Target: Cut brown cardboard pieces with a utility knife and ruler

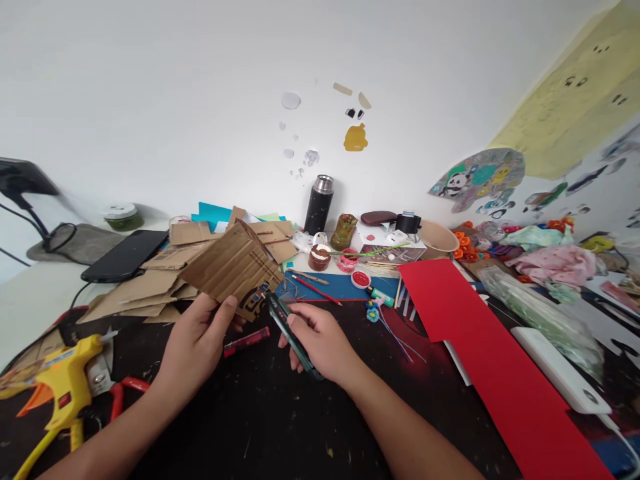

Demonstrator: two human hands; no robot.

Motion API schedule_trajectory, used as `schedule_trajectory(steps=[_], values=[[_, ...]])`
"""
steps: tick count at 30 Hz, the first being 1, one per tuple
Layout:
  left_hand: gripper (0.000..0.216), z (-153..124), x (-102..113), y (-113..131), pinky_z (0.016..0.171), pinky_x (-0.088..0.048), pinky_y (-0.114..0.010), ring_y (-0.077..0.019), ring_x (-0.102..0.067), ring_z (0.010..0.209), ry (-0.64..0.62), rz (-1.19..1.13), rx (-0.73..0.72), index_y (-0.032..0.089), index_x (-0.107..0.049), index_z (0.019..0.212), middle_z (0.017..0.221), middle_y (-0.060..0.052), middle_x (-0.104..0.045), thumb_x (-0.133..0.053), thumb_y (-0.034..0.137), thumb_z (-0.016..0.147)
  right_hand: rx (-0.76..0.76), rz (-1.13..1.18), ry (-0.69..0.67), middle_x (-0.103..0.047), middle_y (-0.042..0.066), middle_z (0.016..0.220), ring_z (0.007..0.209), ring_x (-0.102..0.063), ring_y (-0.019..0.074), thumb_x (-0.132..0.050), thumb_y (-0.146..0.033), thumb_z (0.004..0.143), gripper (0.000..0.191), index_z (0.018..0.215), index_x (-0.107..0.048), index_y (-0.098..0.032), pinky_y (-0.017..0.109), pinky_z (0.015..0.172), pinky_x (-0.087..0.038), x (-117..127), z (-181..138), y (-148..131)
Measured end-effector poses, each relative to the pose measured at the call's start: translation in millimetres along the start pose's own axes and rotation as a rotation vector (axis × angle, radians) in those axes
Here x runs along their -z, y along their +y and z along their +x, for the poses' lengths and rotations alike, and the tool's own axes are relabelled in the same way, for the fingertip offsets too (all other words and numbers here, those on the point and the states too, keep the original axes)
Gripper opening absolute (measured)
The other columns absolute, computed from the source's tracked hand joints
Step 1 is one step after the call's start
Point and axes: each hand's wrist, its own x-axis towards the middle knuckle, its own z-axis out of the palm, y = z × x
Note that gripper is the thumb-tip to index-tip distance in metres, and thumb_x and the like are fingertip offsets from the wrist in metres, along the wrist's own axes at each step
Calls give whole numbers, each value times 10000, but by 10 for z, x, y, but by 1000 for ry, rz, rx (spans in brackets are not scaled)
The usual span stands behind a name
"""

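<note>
A piece of brown corrugated cardboard [233,263] with dark print is held up above the desk. My left hand [197,337] grips its lower edge, thumb on the near face and fingers behind. In my right hand [320,340] is a dark green utility knife [290,327], its slim body angled up to the left. The knife's front end meets the cardboard's lower right corner, by the print; its blade cannot be made out. Just below the cardboard, a dark red stick-like object [247,341] lies on the black desktop [280,427].
A yellow hot glue gun [70,383] and red-handled tool [123,393] lie at left. Cardboard scraps [135,293] are piled behind my left hand. Farther back stand a black flask [319,205] and small paint pots [319,257]. Red card [493,360] stretches along the right.
</note>
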Motion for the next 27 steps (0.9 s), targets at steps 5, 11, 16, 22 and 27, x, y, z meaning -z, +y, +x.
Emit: schedule_trajectory(steps=[5,11,16,22,27], values=[[559,14,13,1,603,-567,-350,-236,-698,631,-28,-46,40,270,-665,788,679,-13,-739,-577,811,900,78,31,69,-708,-26,812,452,-587,109,-689,-612,980,457,1199,-634,-215,250,431,-482,39,4,-16],[575,-10,14,49,597,-589,-358,-237,-699,590,-103,-106,82,258,-666,757,630,-20,-736,-633,823,862,179,18,102,-600,-76,705,439,-548,101,-719,-586,967,374,952,-557,-249,245,438,-427,21,-21,-35],[502,-16,-2,106,485,-563,-350,-212,-640,503,-215,-262,152,257,-658,817,664,-4,-737,-739,752,802,226,-164,241,-603,-70,661,512,-588,147,-767,-495,944,284,993,-616,-259,292,552,-493,31,-29,-10],[485,-11,3,152,431,-530,-337,-195,-606,488,-196,-250,155,234,-709,974,727,1,-733,-731,684,795,343,-440,322,-827,56,993,935,-793,268,-736,-383,950,132,1004,-724,-264,389,883,-601,15,-31,3],[496,-25,9,195,420,-507,-321,-191,-597,469,-225,-203,160,228,-725,972,683,9,-718,-698,695,806,406,-630,298,-848,65,1013,915,-811,257,-705,-310,973,111,1056,-748,-251,351,841,-599,-9,-41,64]])
